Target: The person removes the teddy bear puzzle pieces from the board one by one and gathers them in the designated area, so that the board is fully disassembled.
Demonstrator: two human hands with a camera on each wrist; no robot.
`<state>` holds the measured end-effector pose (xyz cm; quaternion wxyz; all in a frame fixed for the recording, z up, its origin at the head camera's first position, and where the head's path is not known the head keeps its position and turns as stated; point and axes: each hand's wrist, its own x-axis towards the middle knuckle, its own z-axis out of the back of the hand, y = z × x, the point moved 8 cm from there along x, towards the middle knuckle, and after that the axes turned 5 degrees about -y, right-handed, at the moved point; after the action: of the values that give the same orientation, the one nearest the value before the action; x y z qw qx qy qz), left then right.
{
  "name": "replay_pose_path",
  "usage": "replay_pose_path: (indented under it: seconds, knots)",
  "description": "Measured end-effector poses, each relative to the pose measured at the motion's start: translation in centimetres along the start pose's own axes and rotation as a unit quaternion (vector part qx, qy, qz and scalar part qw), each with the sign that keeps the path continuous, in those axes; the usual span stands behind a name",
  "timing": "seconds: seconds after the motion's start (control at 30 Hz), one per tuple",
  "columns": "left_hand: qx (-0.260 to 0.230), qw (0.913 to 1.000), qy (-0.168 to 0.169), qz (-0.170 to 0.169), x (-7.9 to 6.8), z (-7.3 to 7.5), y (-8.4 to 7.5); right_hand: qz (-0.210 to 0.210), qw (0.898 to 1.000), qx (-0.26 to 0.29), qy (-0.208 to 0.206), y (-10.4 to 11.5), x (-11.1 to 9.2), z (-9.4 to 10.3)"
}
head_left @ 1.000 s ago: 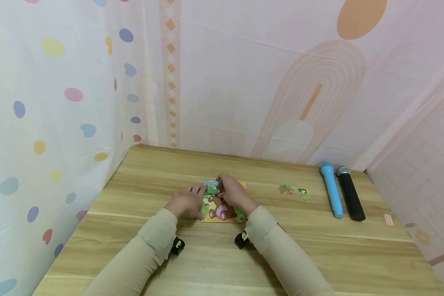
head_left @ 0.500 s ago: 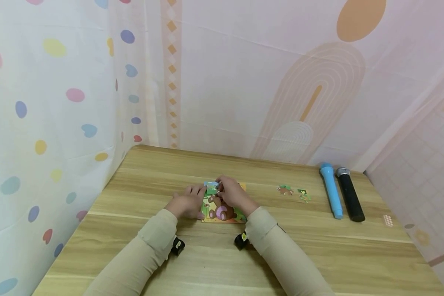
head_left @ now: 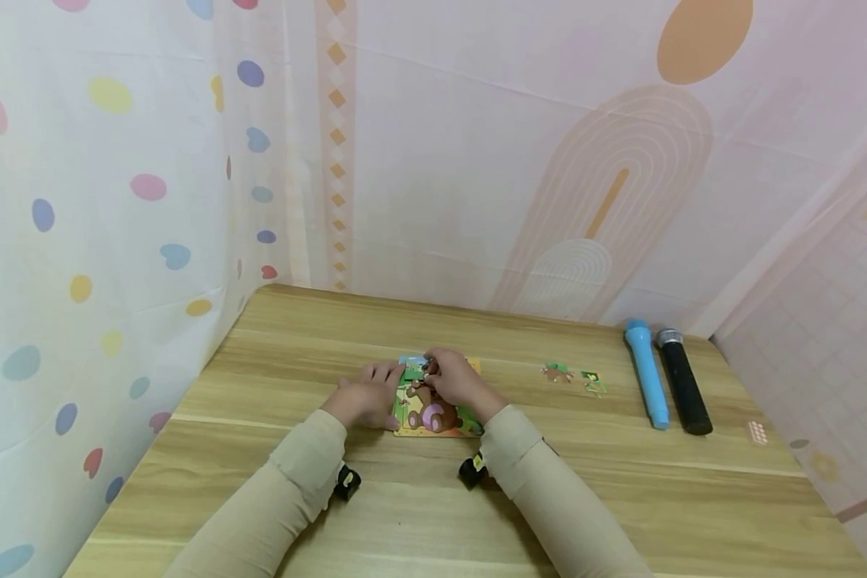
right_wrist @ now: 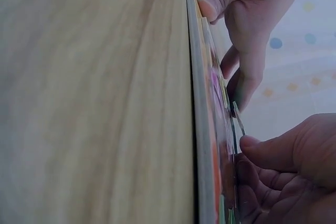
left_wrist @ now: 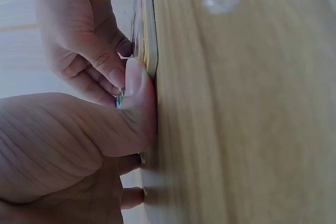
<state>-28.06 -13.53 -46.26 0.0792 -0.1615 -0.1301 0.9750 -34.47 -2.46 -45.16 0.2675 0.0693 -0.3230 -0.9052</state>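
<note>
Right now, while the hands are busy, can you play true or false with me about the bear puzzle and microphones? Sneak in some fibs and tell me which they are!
1. The left hand touches the bear puzzle. True.
2. The loose pieces lie left of the bear puzzle. False: they lie to its right.
3. The blue microphone lies beside the black microphone. True.
4. The right hand holds the black microphone. False: it pinches a thin puzzle piece.
5. The black microphone stands upright. False: it lies on the table.
</note>
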Motion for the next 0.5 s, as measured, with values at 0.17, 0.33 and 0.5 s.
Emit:
replay_pose_path:
  seconds: [0.17, 0.33, 0.5]
  knots:
    - [0.002, 1.0, -0.001, -0.001, 0.04, 0.1, -0.08, 0.001, 1.0, 0.008, -0.004, -0.01, -0.02, 0.24]
    - [0.005, 1.0, -0.002, -0.004, -0.07, 0.22, -0.21, 0.001, 1.0, 0.013, -0.007, 0.04, -0.13, 0.47]
    - [0.005, 1.0, -0.005, -0.006, -0.16, 0.12, -0.15, -0.004, 1.0, 0.026, -0.007, -0.03, -0.33, 0.6]
